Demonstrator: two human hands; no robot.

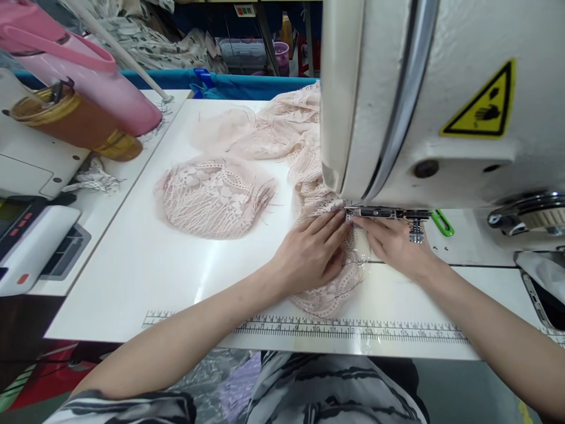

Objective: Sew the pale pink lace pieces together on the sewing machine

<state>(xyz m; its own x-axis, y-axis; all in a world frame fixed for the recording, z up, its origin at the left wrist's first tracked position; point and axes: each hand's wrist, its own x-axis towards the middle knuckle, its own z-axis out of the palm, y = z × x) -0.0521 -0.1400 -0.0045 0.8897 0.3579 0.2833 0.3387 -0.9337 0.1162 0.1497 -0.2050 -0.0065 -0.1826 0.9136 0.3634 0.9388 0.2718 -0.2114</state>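
My left hand (pixel 313 250) lies flat on a strip of pale pink lace fabric (pixel 329 294), its fingers stretched toward the presser foot (pixel 348 213) of the sewing machine (pixel 424 112). The lace runs beneath the left palm and up to the foot. My right hand (pixel 399 244) rests on the machine bed from the other side, with its extended index fingertip at the fabric edge beside the foot. Part of this hand is hidden behind a metal rod and spring. The needle tip cannot be made out. Behind the foot, more lace (pixel 304 147) lies bunched.
A separate lace piece (pixel 214 197) lies left of the machine. Green thread snips (pixel 442 224) sit right of my right hand. A ruler strip (pixel 309 330) runs along the table's front. A pink flask (pixel 101 88), a brown cup (pixel 79 121) and a phone (pixel 541 300) stand or lie around.
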